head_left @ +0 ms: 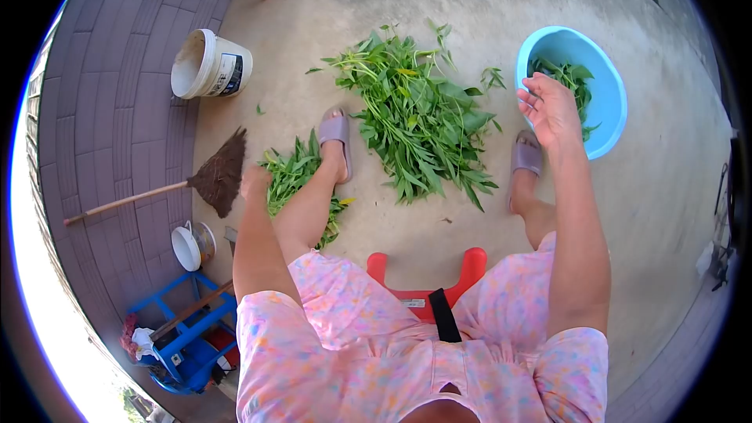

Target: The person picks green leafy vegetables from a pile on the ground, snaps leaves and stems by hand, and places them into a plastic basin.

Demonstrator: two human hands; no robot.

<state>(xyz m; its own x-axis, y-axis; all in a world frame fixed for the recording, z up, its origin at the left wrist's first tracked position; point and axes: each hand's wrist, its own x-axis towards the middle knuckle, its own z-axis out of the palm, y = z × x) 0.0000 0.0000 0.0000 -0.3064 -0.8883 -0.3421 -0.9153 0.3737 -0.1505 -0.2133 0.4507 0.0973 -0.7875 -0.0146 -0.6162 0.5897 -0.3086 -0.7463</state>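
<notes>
My right hand (548,107) is raised over the near-left rim of the light blue basin (613,113). Its fingers are loosely bent and apart, and I see nothing in them. Green leafy stems (578,86) lie inside the basin, partly covered by this hand. My left hand (255,178) is down beside a smaller bunch of leafy greens (294,176), to the left of my left foot. Its fingers are hidden, so whether they grip any stems is unclear. A large pile of leafy greens (415,110) lies on the floor between my feet.
A white bucket (227,70) lies tipped by the wall at left. Below it are a broom (219,172), a small white pail (192,245) and a blue frame (188,345). A red U-shaped piece (472,268) with a black strap is between my thighs.
</notes>
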